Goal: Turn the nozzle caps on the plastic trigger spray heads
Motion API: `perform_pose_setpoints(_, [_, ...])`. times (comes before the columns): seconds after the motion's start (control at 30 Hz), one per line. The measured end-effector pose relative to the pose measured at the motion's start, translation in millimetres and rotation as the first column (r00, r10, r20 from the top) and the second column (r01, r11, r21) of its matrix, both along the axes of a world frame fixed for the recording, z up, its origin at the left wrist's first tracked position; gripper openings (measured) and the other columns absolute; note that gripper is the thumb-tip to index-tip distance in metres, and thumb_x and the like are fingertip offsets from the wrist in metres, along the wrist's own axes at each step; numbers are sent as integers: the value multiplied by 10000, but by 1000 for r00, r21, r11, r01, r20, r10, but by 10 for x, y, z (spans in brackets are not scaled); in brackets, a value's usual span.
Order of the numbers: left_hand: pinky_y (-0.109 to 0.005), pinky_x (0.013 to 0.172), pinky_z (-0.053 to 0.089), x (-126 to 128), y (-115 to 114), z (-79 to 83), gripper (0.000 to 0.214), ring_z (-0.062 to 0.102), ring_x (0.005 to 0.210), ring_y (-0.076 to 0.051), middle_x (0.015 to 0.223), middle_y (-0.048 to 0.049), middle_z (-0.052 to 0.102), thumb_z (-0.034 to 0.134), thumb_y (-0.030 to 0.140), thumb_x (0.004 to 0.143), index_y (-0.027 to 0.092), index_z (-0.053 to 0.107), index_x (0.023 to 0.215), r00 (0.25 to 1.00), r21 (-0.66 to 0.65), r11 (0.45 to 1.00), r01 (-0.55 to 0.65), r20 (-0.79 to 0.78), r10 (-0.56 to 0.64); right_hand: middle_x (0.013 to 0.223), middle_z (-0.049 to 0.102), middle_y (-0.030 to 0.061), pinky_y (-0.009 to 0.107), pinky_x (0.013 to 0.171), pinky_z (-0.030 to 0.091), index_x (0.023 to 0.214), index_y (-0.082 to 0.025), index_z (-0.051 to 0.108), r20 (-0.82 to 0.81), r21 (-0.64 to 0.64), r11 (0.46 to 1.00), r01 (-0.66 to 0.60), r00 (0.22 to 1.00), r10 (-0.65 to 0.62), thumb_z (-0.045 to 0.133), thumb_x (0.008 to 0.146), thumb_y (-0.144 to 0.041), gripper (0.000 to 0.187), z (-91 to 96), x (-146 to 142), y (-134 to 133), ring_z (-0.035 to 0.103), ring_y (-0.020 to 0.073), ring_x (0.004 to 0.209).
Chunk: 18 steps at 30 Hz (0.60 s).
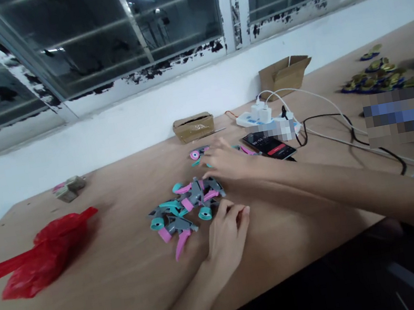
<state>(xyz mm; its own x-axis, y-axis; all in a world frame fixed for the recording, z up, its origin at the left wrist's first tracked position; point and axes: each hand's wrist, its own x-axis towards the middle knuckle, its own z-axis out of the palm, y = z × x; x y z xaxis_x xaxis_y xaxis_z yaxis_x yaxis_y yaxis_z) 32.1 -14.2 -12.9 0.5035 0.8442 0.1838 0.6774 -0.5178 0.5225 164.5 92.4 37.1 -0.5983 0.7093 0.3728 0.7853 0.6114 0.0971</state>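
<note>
A pile of trigger spray heads (197,193) in grey, pink and teal lies at mid-table. Just to its right and nearer me is my left hand (227,234), its fingers curled in with thumb and fingertips close together; whatever it may hold is hidden. Farther back, my right hand (228,161) reaches leftward across the table. Its fingers are bent but apart, over more trigger spray heads (248,150), partly covered by the hand. One pink-ringed nozzle (194,154) shows at its fingertips.
At left lies a red plastic bag (48,252), with small grey blocks (71,188) behind it. Small cardboard box (194,127), open carton (284,76), power strip (251,119) with cables, and phone (269,145) stand toward the wall. Gold-and-blue pieces (375,77) are piled at right.
</note>
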Motion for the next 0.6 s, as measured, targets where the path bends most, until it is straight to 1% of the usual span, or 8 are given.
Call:
perform_pose_setpoints(0.03, [-310,764,471,-1,0,0,275,573,779,-151,920,-29,528,363,308,911,192,608,867,1000,-2,1000,2,1,-2,1009,627,137,431,905,188,1008,-132,605,13,1,1000,30,999,-30,460,871,-322,275,-19,96,88,515,268,1001])
perform_pose_setpoints(0.1, [-305,758,470,-4,2,-12,260,568,781,-147,918,-25,520,369,310,909,196,599,873,1000,-2,1000,3,8,-3,994,628,142,442,901,186,982,-131,625,45,-3,998,59,997,-59,479,840,-216,220,-75,247,267,507,279,1004])
perform_pose_setpoints(0.13, [-299,749,471,-5,4,-22,248,567,776,-143,916,-23,518,373,305,907,198,594,876,1000,-4,1000,3,15,-3,1006,625,132,441,907,183,980,-151,634,62,-7,998,57,996,-57,507,808,-184,215,-107,297,349,497,280,1018])
perform_pose_setpoints(0.2, [-286,728,477,-7,7,-41,218,568,759,-133,910,-19,515,387,294,900,202,583,880,999,-9,1000,3,35,-3,1041,616,103,439,918,182,1012,-205,637,84,-13,999,41,996,-40,538,757,-140,281,-166,344,484,482,269,1034])
perform_pose_setpoints(0.3, [-279,709,486,-7,5,-59,185,575,742,-126,911,-18,520,406,286,889,203,572,880,998,-16,1000,6,64,-5,1106,582,87,456,928,187,1092,-268,612,85,-12,1000,14,996,-13,559,721,-144,395,-241,307,601,451,276,1068])
perform_pose_setpoints(0.37, [-283,699,489,-9,0,-64,171,583,749,-130,916,-20,525,417,278,883,204,571,877,997,-19,1000,6,71,-4,1189,534,90,477,933,193,1130,-292,591,71,-9,1000,-3,997,4,575,722,-190,420,-286,256,636,418,294,1103])
perform_pose_setpoints(0.47, [-284,691,493,-12,-10,-62,151,589,750,-133,916,-21,528,431,263,876,210,572,874,997,-21,1000,7,82,-5,1280,468,80,488,945,200,1107,-302,603,38,-10,1000,-25,999,25,578,746,-230,368,-343,209,664,374,298,1148])
perform_pose_setpoints(0.6, [-280,704,496,-8,-17,-50,147,587,740,-128,906,-19,524,436,258,876,212,575,863,996,-22,1000,10,86,-8,1256,486,84,482,958,207,1037,-267,633,-32,-16,999,-28,999,28,574,776,-217,272,-388,209,678,356,284,1176])
